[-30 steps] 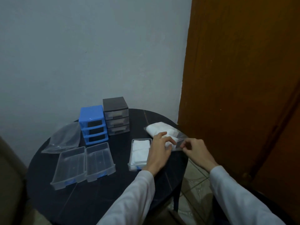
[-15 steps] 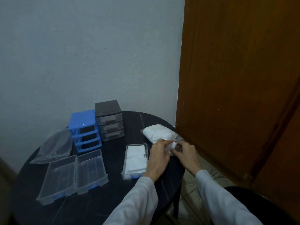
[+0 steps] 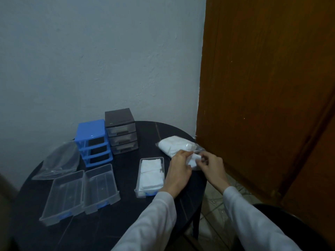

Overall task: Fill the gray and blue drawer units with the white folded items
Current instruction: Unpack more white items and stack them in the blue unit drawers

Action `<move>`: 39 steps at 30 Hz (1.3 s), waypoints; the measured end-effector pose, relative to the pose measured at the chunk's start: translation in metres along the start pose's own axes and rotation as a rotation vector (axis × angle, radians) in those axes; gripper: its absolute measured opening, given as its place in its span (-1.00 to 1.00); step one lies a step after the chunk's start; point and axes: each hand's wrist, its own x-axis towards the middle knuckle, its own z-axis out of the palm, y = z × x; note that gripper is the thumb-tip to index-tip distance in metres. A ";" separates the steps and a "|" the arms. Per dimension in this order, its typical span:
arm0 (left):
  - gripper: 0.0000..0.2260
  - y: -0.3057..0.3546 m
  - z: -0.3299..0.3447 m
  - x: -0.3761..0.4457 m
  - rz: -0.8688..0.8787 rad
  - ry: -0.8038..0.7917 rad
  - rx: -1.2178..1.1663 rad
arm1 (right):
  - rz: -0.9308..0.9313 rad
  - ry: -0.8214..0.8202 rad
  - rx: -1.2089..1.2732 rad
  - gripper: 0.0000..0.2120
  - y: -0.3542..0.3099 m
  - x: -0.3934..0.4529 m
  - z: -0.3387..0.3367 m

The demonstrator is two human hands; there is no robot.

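Fingers (image 3: 187,154) of both hands pinched one white folded item (image 3: 194,160) at the bag (image 3: 173,144) mouth, on the worktop's (image 3: 125,221) right edge. Advised: steady the bag, draw it out flat, then lay it squarely in the part-filled drawer (image 3: 150,173) just beside.

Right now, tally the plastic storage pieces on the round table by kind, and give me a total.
Blue drawer unit, its three slots empty: 1
Gray drawer unit, its three drawers in place: 1
Loose clear drawers, two empty and one holding white folded items: 3
Clear plastic bags, one empty and one holding white items: 2
Total: 7
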 end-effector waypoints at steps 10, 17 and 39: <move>-0.62 0.011 -0.006 -0.009 0.014 0.041 -0.052 | -0.081 0.118 0.021 -0.94 -0.003 -0.006 -0.030; -0.72 0.006 -0.028 -0.024 0.011 0.095 -0.172 | -0.120 0.096 0.158 -0.94 -0.034 -0.004 -0.029; -0.62 -0.083 -0.067 -0.043 -0.429 0.263 -0.577 | -0.033 -0.379 -0.061 -0.91 -0.081 0.020 0.072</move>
